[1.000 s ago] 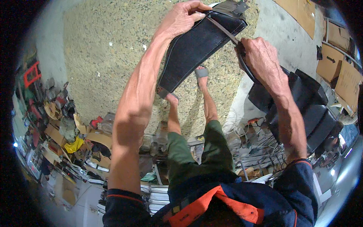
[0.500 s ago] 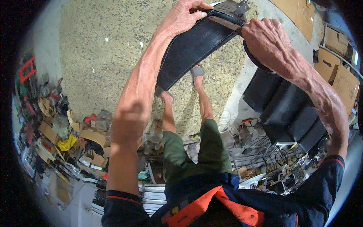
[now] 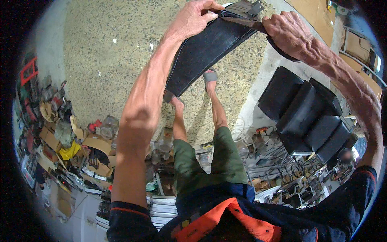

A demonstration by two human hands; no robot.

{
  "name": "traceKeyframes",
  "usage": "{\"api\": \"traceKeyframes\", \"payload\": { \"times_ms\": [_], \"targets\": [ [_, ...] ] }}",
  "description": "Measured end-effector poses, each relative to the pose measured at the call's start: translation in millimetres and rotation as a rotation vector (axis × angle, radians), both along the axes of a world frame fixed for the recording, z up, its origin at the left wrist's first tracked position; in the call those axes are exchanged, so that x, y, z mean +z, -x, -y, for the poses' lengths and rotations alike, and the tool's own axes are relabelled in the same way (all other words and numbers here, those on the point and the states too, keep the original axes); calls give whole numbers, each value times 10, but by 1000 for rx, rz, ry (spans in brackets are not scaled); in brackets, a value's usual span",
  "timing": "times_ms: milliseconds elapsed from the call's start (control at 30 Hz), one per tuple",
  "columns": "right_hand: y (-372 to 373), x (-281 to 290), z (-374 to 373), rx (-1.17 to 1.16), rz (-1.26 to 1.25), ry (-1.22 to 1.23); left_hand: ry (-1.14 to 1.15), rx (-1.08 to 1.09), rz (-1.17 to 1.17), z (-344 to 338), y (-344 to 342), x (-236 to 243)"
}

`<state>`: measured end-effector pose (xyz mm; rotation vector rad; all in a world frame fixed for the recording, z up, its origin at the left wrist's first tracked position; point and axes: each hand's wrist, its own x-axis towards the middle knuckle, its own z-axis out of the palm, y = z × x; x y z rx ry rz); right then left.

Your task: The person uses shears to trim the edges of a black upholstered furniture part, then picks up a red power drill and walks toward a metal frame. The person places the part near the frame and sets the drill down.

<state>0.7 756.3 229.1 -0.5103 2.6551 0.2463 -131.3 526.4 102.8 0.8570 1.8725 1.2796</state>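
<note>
My left hand point(image 3: 194, 20) pinches the far left edge of a black leather-look panel point(image 3: 209, 52) between thumb and fingers. The panel hangs tilted above the floor, with a stitched seam along its side. My right hand point(image 3: 288, 34) is closed round the black handles of a pair of large scissors point(image 3: 242, 23). Their dark blades lie across the panel's far end, pointing toward my left fingertips. Whether the blades have material between them is hard to tell. Just beyond them, a dark flat piece with a holed metal bracket point(image 3: 255, 8) shows at the panel's end.
Several black padded cushions point(image 3: 300, 107) are stacked to the right. Cardboard boxes point(image 3: 358, 48) stand on a rack at the far right. Mixed clutter with a yellow bag point(image 3: 71, 151) lies at the left. My feet are on the speckled floor point(image 3: 109, 68) below the panel.
My right hand and forearm have moved to the right, drawing the scissors a little that way. The left hand keeps its pinch on the panel, which has hardly shifted.
</note>
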Motion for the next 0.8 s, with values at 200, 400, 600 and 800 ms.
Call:
{"api": "traceKeyframes", "payload": {
  "times_ms": [200, 400, 600, 800],
  "targets": [
    [-36, 68, -18, -334, 331, 284, -39, -15, 97, 47, -109, -73],
    [-240, 48, 142, -447, 177, 364, -4, -11, 107, 32, -127, -47],
    [-212, -27, 187, -438, 163, 300, -112, 89, 175, 15, -156, -34],
    [-543, 201, 226, -418, 215, 415, 181, 46, 107, 145, -25, 4]
  ]
}}
